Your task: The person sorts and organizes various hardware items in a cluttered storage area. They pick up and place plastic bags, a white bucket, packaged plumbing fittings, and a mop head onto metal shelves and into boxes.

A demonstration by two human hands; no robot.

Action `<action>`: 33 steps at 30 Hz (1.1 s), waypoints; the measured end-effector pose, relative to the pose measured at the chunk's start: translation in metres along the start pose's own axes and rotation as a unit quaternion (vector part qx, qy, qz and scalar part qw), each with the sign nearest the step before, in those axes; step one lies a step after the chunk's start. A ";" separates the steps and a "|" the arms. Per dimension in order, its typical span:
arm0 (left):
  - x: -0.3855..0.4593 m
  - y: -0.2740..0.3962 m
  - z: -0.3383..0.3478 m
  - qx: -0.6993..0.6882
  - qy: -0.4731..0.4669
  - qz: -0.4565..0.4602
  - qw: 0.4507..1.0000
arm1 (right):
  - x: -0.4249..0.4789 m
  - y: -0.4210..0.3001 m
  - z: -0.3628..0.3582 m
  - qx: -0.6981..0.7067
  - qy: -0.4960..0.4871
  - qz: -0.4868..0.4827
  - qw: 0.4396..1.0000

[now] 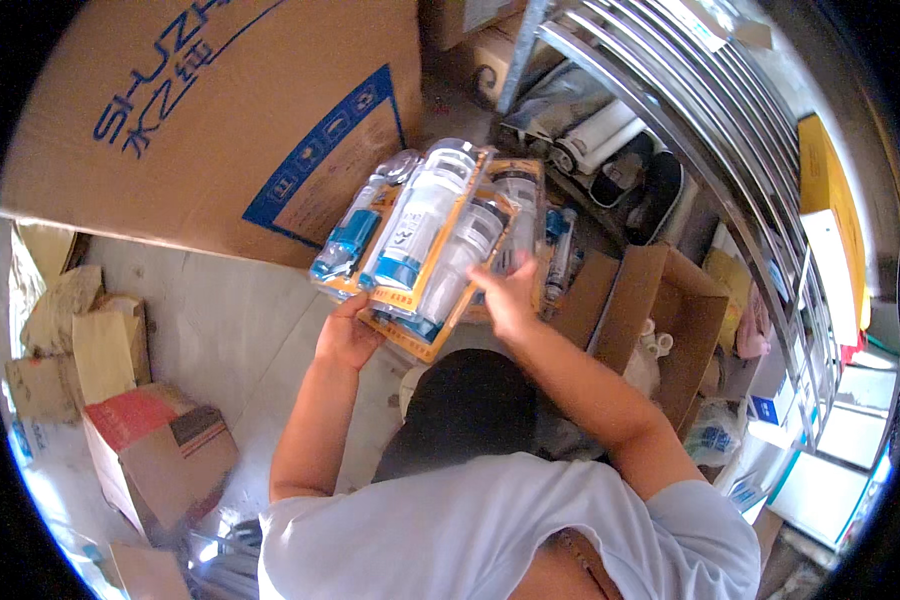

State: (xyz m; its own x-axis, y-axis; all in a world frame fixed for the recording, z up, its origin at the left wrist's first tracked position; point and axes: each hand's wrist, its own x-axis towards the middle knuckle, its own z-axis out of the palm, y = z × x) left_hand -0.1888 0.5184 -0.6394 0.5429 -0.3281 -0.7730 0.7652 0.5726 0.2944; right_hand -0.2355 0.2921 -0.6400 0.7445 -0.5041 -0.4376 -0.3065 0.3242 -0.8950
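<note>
Several blister packs with orange cards and clear plastic fronts are held in front of me as an uneven, overlapping stack. The top pack [412, 232] shows a white-labelled cylinder with a blue end, plus blue and clear parts at its left. A second pack [457, 262] with a similar cylinder sticks out below it. My left hand [349, 330] grips the stack's lower left edge, thumb on top. With thumb and fingers, my right hand [511, 296] holds the second pack's right edge. Another pack [521, 187] sits behind that hand, its lower part hidden.
A large printed carton [195, 150] stands at upper left. On the right are an open cardboard box [660, 300] and a metal-tube rack [645, 97] with shoes [637, 180] beneath. A red-topped carton [157, 450] and other cardboard [105, 337] lie at left on the floor.
</note>
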 end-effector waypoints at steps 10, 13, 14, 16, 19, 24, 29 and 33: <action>-0.050 -0.022 0.067 0.064 -0.007 0.025 0.998 | -0.010 -0.007 0.016 0.289 -0.118 0.172 0.934; -0.031 -0.020 0.040 0.151 -0.120 0.036 0.981 | -0.024 -0.046 0.007 0.267 -0.075 0.087 0.957; -0.038 -0.023 0.048 0.064 0.028 -0.006 0.998 | -0.021 -0.049 -0.004 0.277 -0.080 0.086 0.954; -0.041 -0.025 0.053 0.055 0.074 -0.016 0.996 | -0.016 -0.046 -0.035 0.242 -0.083 0.048 0.966; -0.010 -0.026 0.009 0.156 0.081 0.100 0.979 | -0.045 -0.103 -0.098 0.035 -0.066 -0.074 0.994; 0.058 -0.037 -0.048 0.224 0.049 0.210 0.951 | -0.070 -0.166 -0.197 0.111 -0.133 -0.130 0.976; 0.072 -0.050 -0.027 0.071 0.070 0.225 0.969 | -0.050 -0.194 -0.227 0.207 -0.159 -0.151 0.954; 0.060 -0.051 -0.001 -0.137 0.035 0.142 0.980 | -0.006 -0.215 -0.230 0.244 -0.121 -0.154 0.950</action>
State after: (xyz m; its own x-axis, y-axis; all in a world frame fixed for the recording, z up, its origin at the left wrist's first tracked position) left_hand -0.1951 0.4700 -0.7011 0.6876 -0.0800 -0.7216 0.4600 0.8170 0.3478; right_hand -0.3107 0.0413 -0.4651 0.8872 -0.4551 -0.0761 0.2152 0.5541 -0.8042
